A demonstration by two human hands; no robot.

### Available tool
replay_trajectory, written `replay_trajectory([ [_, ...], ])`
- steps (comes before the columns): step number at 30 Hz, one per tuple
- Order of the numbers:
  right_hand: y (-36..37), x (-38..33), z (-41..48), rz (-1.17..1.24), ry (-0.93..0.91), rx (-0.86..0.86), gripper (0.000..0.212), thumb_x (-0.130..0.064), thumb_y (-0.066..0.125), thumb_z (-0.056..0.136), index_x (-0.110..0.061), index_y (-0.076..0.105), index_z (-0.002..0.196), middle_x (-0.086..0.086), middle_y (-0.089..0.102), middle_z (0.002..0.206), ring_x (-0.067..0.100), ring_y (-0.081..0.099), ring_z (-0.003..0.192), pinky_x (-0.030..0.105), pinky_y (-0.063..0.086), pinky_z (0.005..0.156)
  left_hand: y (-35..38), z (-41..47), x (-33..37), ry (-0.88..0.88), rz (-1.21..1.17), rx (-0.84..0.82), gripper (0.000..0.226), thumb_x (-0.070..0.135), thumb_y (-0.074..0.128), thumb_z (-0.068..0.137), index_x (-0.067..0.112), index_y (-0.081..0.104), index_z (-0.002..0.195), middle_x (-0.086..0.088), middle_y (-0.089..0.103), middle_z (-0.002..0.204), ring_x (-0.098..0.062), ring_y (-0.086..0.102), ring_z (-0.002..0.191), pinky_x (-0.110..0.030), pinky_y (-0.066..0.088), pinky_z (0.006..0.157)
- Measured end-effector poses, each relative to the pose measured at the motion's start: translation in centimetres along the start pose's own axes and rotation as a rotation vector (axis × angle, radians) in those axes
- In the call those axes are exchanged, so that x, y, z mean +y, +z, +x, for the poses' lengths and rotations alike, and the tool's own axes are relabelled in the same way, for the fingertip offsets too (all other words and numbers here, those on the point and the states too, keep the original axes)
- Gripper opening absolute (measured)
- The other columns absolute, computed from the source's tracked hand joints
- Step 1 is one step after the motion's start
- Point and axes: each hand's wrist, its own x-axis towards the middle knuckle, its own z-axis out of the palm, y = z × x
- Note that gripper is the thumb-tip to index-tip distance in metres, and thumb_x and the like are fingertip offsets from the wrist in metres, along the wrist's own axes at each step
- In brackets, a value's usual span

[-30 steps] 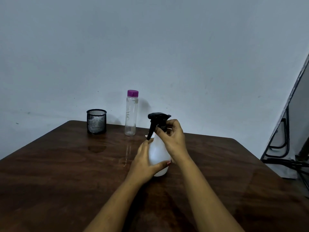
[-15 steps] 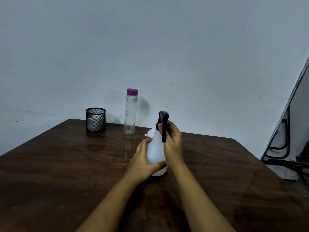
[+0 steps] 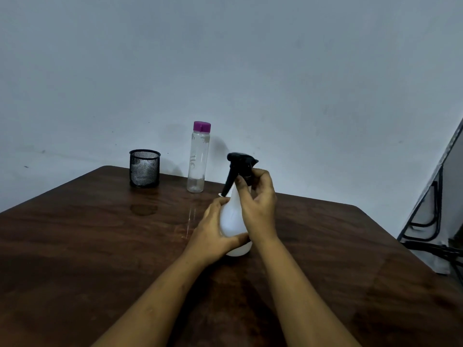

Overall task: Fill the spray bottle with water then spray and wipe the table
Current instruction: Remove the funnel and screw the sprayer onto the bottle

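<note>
A white spray bottle (image 3: 233, 216) with a black trigger head (image 3: 240, 164) stands upright near the middle of the dark wooden table (image 3: 75, 246). My left hand (image 3: 213, 234) grips its round body from the left. My right hand (image 3: 258, 201) holds the black collar just under the trigger head, fingers curled round it. The nozzle points left. Behind it stands a clear water bottle (image 3: 198, 161) with a purple cap (image 3: 202, 126), a little water at its bottom. A small white scrap shows behind the spray bottle, mostly hidden.
A black mesh pen cup (image 3: 144, 168) stands at the back left of the table, with a wet ring in front of it. A plain wall rises behind. Black metal frames (image 3: 431, 221) lean at the right, beyond the table's edge.
The trigger head has turned: it faced me half a second ago and points left now. My right hand shifted round the collar; my left hand stays on the bottle's body.
</note>
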Motion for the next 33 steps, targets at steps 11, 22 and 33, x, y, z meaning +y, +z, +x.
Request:
replay_trajectory([
  [11, 1.0, -0.2, 0.5, -0.028, 0.074, 0.133, 0.043, -0.021, 0.079, 0.073, -0.022, 0.044, 0.099, 0.003, 0.055, 0.104, 0.017, 0.058, 0.088, 0.029, 0.049, 0.072, 0.2, 0.0, 0.2, 0.002, -0.002, 0.005, 0.091, 0.050, 0.072, 0.053, 0.033, 0.032, 0.133, 0.019, 0.036, 0.123, -0.004, 0.043, 0.110, -0.010, 0.035, 0.075],
  [22, 0.0, -0.3, 0.1, 0.246, 0.177, -0.024, 0.013, -0.013, 0.057, 0.090, -0.016, 0.067, 0.098, -0.009, 0.068, 0.089, 0.001, 0.062, 0.086, 0.023, 0.047, 0.082, 0.2, 0.1, -0.2, -0.005, 0.057, 0.015, 0.089, 0.055, 0.076, 0.056, 0.035, 0.030, 0.131, 0.012, 0.040, 0.125, -0.011, 0.048, 0.110, -0.032, 0.047, 0.088],
  [33, 0.7, 0.1, 0.1, 0.045, 0.119, 0.030, 0.041, -0.028, 0.075, 0.074, -0.043, 0.044, 0.096, -0.001, 0.054, 0.108, 0.024, 0.060, 0.095, 0.039, 0.051, 0.079, 0.1, 0.0, 0.1, 0.003, 0.029, 0.004, 0.087, 0.048, 0.076, 0.058, 0.033, 0.031, 0.131, 0.017, 0.038, 0.121, -0.009, 0.047, 0.109, -0.027, 0.041, 0.084],
])
